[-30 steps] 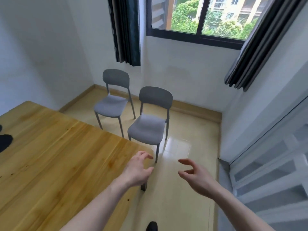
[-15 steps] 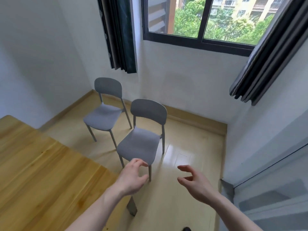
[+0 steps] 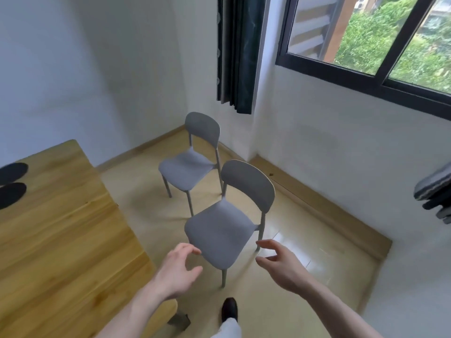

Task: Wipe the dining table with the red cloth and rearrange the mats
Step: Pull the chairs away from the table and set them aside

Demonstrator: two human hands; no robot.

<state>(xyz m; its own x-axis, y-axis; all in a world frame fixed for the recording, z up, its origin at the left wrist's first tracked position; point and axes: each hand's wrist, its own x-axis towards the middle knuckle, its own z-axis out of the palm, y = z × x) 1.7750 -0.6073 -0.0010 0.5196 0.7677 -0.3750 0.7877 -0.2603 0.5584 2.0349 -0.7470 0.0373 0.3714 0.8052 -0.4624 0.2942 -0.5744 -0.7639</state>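
**Wood worktop in view, no red cloth, both hands empty**

Wood worktop [image 3: 61, 240] filled the left of the frame, with its corner near the person's body. Two grey chairs stood on the floor to its right, clear of the worktop edge. Probably pulled out to give access for wiping.

Near chair [image 3: 227, 228] sat directly ahead of both hands; far chair [image 3: 192, 164] stood beyond it, toward the wall corner.

Two dark round mats [image 3: 12, 184] lay at the worktop's far left edge, just beside each other and partly cut off by the frame.

Left hand [image 3: 177, 269] and right hand [image 3: 280, 264] were held out either side of the near chair's seat front, fingers spread and loosely curved, holding nothing and touching nothing. My read: reaching for the chair, not yet for the cloth.

Red cloth: not visible anywhere, so its location is unknown.
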